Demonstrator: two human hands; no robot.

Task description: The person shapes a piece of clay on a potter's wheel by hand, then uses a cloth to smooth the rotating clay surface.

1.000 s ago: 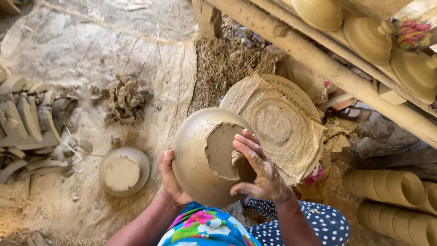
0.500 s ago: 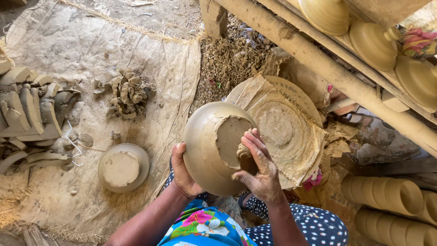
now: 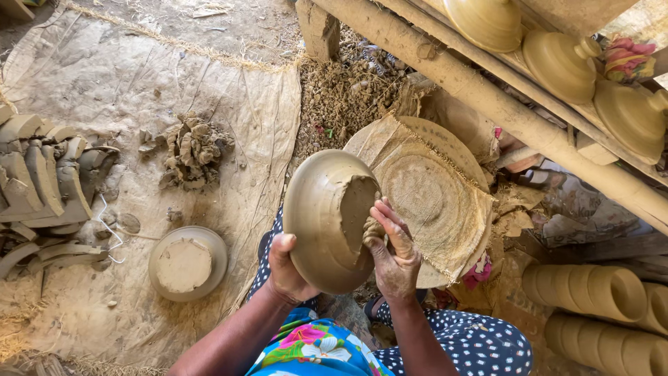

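Observation:
A wet clay bowl (image 3: 321, 217), turned on its side with a rough patch at its base, is held up over my lap. My left hand (image 3: 285, 270) grips its lower rim from below. My right hand (image 3: 391, 252) presses its fingers against the rough patch, with a small lump of clay under the fingertips. Behind the bowl lies a round wheel covered with burlap cloth (image 3: 433, 195).
A shallow clay dish (image 3: 186, 263) sits on the sackcloth floor to the left. Beside it are a heap of clay scraps (image 3: 195, 150) and stacked curved clay pieces (image 3: 42, 182). Finished lids (image 3: 560, 63) rest on a pole rack at upper right; stacked pots (image 3: 598, 292) lie lower right.
The bowl has tilted and shifted slightly, and my right hand has slid along the rough patch on its base. The left hand keeps its hold.

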